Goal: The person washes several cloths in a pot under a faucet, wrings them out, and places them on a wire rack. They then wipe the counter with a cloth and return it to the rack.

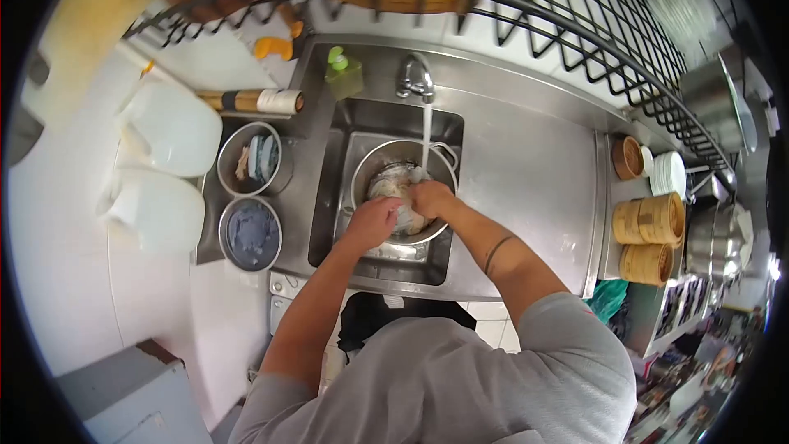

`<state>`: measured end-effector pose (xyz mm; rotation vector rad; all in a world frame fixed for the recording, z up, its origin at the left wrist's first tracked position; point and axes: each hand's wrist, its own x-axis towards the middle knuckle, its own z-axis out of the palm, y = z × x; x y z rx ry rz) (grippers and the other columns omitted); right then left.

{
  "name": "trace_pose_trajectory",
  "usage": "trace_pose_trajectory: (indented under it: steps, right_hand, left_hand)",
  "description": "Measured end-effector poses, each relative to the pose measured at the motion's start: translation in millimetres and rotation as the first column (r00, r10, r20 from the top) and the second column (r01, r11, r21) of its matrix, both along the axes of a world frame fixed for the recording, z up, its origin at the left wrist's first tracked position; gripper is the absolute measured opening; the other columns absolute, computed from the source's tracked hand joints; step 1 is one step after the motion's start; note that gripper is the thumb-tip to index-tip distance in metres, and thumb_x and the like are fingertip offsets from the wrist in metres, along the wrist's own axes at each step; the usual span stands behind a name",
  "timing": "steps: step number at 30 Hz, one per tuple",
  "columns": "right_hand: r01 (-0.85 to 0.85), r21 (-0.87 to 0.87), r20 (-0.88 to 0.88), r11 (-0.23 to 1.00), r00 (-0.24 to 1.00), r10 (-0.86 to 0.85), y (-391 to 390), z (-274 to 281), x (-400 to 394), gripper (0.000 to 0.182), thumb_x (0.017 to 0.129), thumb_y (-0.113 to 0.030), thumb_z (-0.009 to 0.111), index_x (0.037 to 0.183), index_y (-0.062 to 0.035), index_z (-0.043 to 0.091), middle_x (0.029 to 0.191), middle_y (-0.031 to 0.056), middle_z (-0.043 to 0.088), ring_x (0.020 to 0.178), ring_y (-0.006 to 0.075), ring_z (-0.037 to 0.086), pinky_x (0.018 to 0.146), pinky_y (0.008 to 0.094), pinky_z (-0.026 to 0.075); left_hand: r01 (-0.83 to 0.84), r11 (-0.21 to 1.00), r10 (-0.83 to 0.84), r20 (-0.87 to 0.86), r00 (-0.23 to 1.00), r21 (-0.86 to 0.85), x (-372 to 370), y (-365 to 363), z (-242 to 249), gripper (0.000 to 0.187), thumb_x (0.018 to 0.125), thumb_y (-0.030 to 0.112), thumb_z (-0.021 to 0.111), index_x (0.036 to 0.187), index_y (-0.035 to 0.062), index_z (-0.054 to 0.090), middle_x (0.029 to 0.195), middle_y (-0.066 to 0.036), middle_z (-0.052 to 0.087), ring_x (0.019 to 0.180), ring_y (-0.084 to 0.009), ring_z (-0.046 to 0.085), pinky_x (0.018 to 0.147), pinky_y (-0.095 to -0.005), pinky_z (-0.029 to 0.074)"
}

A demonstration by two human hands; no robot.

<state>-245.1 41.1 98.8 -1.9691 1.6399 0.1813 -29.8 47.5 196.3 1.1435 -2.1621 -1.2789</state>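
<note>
A metal pot (360,183) with a loop handle stands in the steel sink (325,222). Water runs into it from the tap (415,78). Inside lies a pale, wet bundle (389,181), whitish with brownish patches; whether it is food or wrapped in plastic I cannot make out. My left hand (376,220) reaches over the pot's near left side, its fingers closed on the bundle's near edge. From the right, my right hand (432,200) grips the bundle beneath the stream. The fingertips of both hands are partly hidden.
A soap bottle (344,76) stands behind the sink. Two metal bowls with cloths, a blue-grey cloth (253,234) in the nearer one, sit at left beside plastic jugs (168,130). Bamboo steamers (649,220) stand right of the steel counter (526,189). A black wire rack (526,6) overhangs the back.
</note>
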Motion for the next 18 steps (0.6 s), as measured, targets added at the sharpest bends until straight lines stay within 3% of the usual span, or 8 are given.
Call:
trace_pose_trajectory:
  steps: [3,5,6,7,10,12,15,18]
  right_hand:
    - [0.148,-0.097,-0.018,0.984,0.989,-0.150,40.1,23.0,16.6,0.022,0.081,-0.024,0.064,0.095,-0.0083,0.071,0.093,0.0190,0.071,0.095,0.0342,0.070,0.081,0.0467,0.056]
    - [0.202,-0.139,0.026,0.969,0.979,-0.200,60.0,32.8,29.3,0.018,0.081,-0.024,0.064,0.089,-0.0094,0.070,0.091,0.0170,0.071,0.091,0.0332,0.070,0.077,0.0461,0.057]
    - [0.244,-0.207,0.100,0.947,0.969,-0.228,67.9,38.3,32.4,0.016,0.080,-0.024,0.065,0.086,-0.0097,0.069,0.090,0.0156,0.071,0.088,0.0328,0.070,0.075,0.0458,0.057]
    - [0.249,-0.299,0.143,0.921,0.966,-0.215,74.7,36.9,31.1,0.016,0.080,-0.025,0.065,0.085,-0.0098,0.069,0.088,0.0145,0.070,0.084,0.0330,0.070,0.073,0.0461,0.056]
    - [0.289,-0.399,0.200,0.870,0.954,-0.225,78.8,28.4,30.9,0.016,0.081,-0.025,0.065,0.083,-0.0102,0.068,0.084,0.0131,0.070,0.079,0.0334,0.070,0.069,0.0466,0.056]
    - [0.312,-0.401,0.230,0.862,0.945,-0.235,75.2,31.0,24.4,0.015,0.081,-0.025,0.064,0.083,-0.0106,0.068,0.082,0.0129,0.069,0.077,0.0335,0.069,0.069,0.0469,0.055]
    - [0.319,-0.300,0.216,0.899,0.941,-0.262,75.1,44.6,27.2,0.013,0.081,-0.022,0.065,0.088,-0.0114,0.068,0.083,0.0134,0.069,0.079,0.0346,0.069,0.069,0.0472,0.055]
    - [0.382,-0.169,0.309,0.908,0.896,-0.319,75.9,41.3,21.0,0.020,0.080,-0.015,0.064,0.099,-0.0116,0.066,0.088,0.0144,0.069,0.085,0.0374,0.068,0.074,0.0468,0.055]
  left_hand:
    - [0.271,0.957,-0.211,0.394,0.895,-0.102,-34.5,-27.3,-65.7,0.028,0.090,0.013,0.057,0.114,0.0047,0.068,0.109,-0.018,0.071,0.099,-0.0326,0.069,0.085,-0.0404,0.055]
    - [0.565,0.786,-0.517,0.767,0.381,0.250,-51.4,-32.7,-121.3,0.033,0.088,0.017,0.056,0.116,0.0064,0.070,0.116,-0.019,0.070,0.107,-0.0340,0.068,0.091,-0.0425,0.052]
    - [0.592,0.770,-0.524,0.766,0.373,0.238,-61.0,-31.1,-200.4,0.033,0.088,0.017,0.056,0.116,0.0064,0.070,0.116,-0.019,0.070,0.107,-0.0340,0.068,0.091,-0.0425,0.052]
    - [0.543,0.775,-0.592,0.672,0.445,0.323,-36.1,-19.3,-281.4,0.048,0.100,0.034,0.041,0.140,0.0137,0.057,0.149,-0.016,0.050,0.136,-0.0298,0.050,0.114,-0.0442,0.036]
    - [0.601,0.796,-0.402,0.807,0.432,0.075,-39.7,-28.8,-240.3,0.043,0.095,0.030,0.048,0.128,0.0083,0.065,0.139,-0.017,0.059,0.126,-0.0280,0.059,0.104,-0.0422,0.045]
    - [0.768,0.612,-0.412,0.905,0.105,0.189,-49.0,-42.3,-233.2,0.056,0.099,0.045,0.036,0.146,0.0181,0.051,0.151,-0.015,0.048,0.140,-0.0256,0.045,0.115,-0.0468,0.033]
    - [0.637,0.693,-0.538,0.830,0.148,0.336,-50.7,-48.7,-260.2,0.050,0.097,0.039,0.043,0.139,0.0152,0.056,0.140,-0.014,0.058,0.131,-0.0284,0.054,0.108,-0.0470,0.041]
    - [0.720,0.564,-0.669,0.735,0.111,0.405,-62.2,-44.5,-175.0,0.041,0.088,0.024,0.058,0.127,0.0117,0.063,0.123,-0.015,0.068,0.117,-0.0333,0.063,0.098,-0.0460,0.049]
